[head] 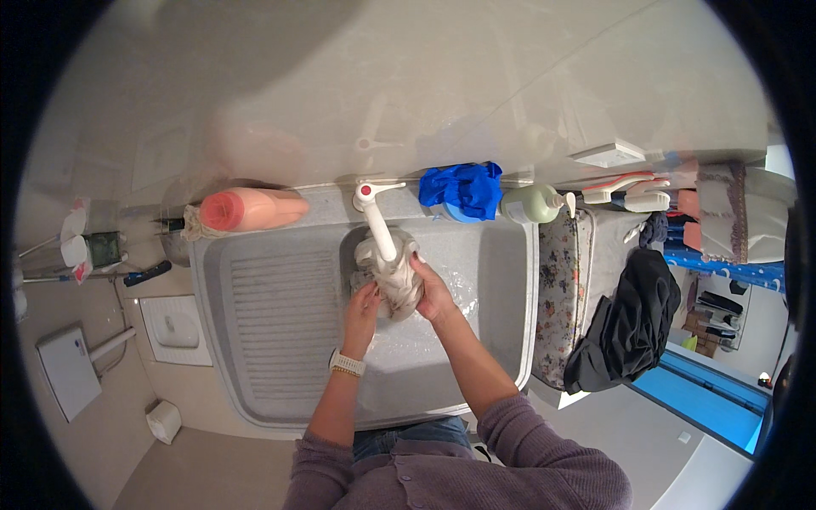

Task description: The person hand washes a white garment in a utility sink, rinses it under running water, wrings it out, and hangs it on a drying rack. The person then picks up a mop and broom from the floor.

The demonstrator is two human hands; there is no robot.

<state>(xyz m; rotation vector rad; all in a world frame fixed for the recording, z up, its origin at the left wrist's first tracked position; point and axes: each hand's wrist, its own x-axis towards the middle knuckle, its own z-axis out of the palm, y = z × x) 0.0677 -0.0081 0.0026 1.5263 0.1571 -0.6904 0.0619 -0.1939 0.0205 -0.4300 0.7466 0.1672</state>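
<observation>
A bunched, wet whitish cloth (400, 288) is right under the spout of a white faucet (381, 233), which has a red dot on its lever base. My right hand (435, 290) grips the cloth's right side, thumb near the top. At its lower left, the fingers of my left hand (363, 312) pinch the cloth; a pale watch is on that wrist. Both hands are inside a grey laundry sink (433, 382) with a ribbed washboard (284, 319) on the left. Water glistens on the basin floor to the right of the cloth. Folds hide some fingertips.
Along the sink's back ledge stand a pink bottle (252, 209), a crumpled blue cloth (462, 188) on a blue container, and a green pump bottle (534, 204). Brushes (628, 191) stand farther right. Black fabric (628, 325) lies over a floral-covered surface (561, 299). A squat toilet (176, 331) is at left.
</observation>
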